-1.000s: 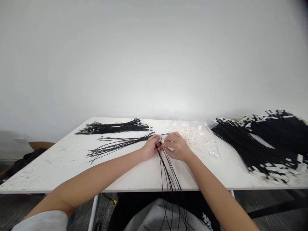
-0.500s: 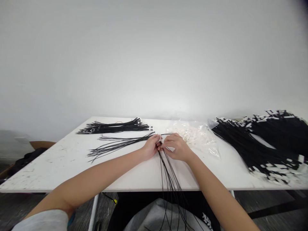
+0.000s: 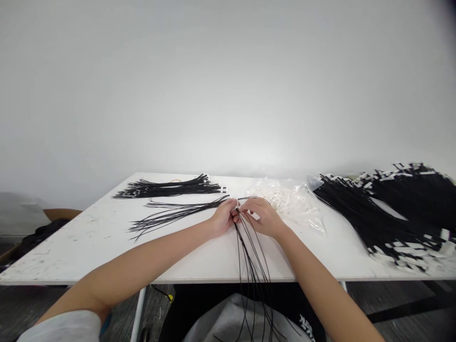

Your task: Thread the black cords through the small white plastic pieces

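Near the middle of the table, my left hand (image 3: 223, 218) is closed around a small white connector (image 3: 238, 203), which shows only partly between the fingers. Several thin black wires (image 3: 253, 266) hang from it over the table's front edge onto my lap. My right hand (image 3: 262, 216) is closed beside it, thumb and fingertips pinching a black wire close to the connector. The fingers hide the wire's end. Just left of my left hand lies a loose spread of black wires (image 3: 174, 214).
Behind the loose wires lies a neater bundle of black wires (image 3: 171, 189) with white ends. A clear plastic bag (image 3: 297, 206) of small white parts sits right of my hands. Large piles of black cables (image 3: 359, 218) with white connectors cover the white table's (image 3: 89, 242) right side.
My right hand has shifted slightly at the connector, its fingers more bunched. One hanging wire now bows out to the right below it. My left hand stays put.
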The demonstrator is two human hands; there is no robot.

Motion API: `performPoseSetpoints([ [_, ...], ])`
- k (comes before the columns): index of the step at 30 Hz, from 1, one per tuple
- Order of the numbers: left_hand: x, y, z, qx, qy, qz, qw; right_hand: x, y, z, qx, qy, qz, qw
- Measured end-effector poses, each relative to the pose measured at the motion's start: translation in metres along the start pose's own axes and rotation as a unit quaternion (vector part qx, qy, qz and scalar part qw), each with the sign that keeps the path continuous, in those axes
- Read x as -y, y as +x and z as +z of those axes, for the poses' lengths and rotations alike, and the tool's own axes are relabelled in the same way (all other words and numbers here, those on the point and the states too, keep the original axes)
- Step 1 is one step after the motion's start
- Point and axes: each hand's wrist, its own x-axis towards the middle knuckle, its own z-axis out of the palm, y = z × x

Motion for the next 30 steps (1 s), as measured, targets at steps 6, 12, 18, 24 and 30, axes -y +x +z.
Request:
performPoseSetpoints([
  [6, 0.0, 0.0, 0.001, -0.008, 0.001, -0.001, 1.0, 0.002, 0.005, -0.002, -0.124, 0.144, 0.123, 0.974],
  [12, -0.002, -0.003, 0.002, -0.022, 0.005, -0.01, 1.0, -0.008, 0.009, -0.011, -0.327, 0.336, 0.298, 0.831],
  [18, -0.001, -0.002, -0.001, -0.015, 0.009, -0.011, 1.0, -0.031, 0.006, -0.032, -0.513, 0.42, 0.353, 0.66],
  [24, -0.001, -0.002, -0.002, -0.015, 0.013, -0.011, 1.0, -0.043, -0.003, -0.049, -0.548, 0.471, 0.359, 0.591],
  [30, -0.003, -0.004, 0.0, 0.002, 0.018, -0.003, 1.0, -0.024, -0.001, -0.036, -0.372, 0.345, 0.42, 0.752],
])
